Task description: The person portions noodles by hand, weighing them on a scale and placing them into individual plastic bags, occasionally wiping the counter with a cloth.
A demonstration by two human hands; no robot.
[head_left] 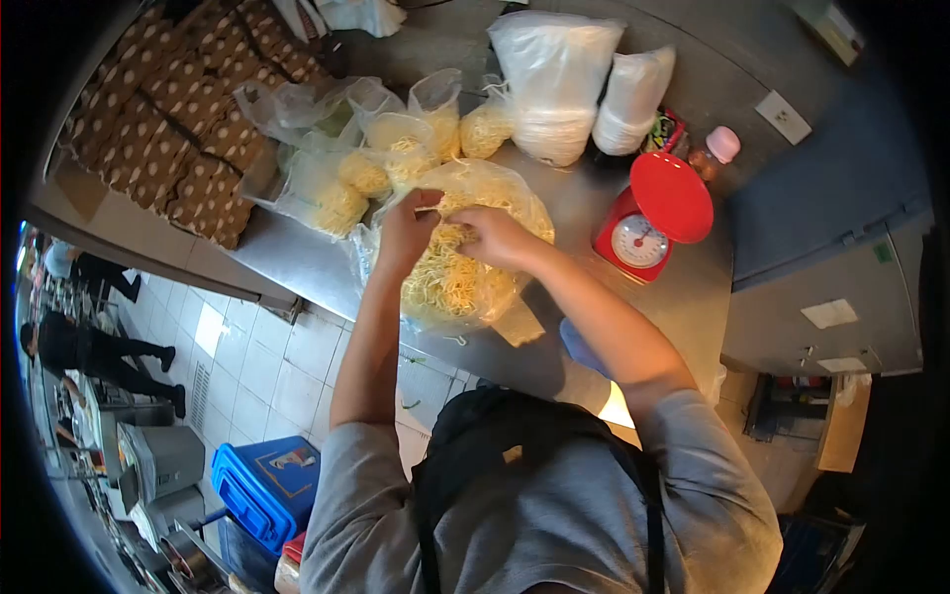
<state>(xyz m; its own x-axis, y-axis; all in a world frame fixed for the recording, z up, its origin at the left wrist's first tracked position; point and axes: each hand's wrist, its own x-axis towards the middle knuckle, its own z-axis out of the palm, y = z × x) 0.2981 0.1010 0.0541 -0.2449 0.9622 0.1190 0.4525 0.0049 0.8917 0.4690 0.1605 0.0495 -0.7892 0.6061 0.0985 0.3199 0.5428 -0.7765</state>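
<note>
A large clear plastic bag lies spread on the metal table, full of loose yellow noodles. Over its middle is my left hand, with thumb and fingers curved and a gap between them; nothing can be made out in it. Close beside it, my right hand has its fingers bent down around some of the noodles. The fingertips are partly hidden. Behind the big bag stand several small clear bags of noodles, some with their tops open.
To the right is a red dial scale with a round red pan. Two stacks of wrapped white containers and a pink-capped bottle line the wall. Egg trays are piled at left. A blue bin stands below; people are farther off.
</note>
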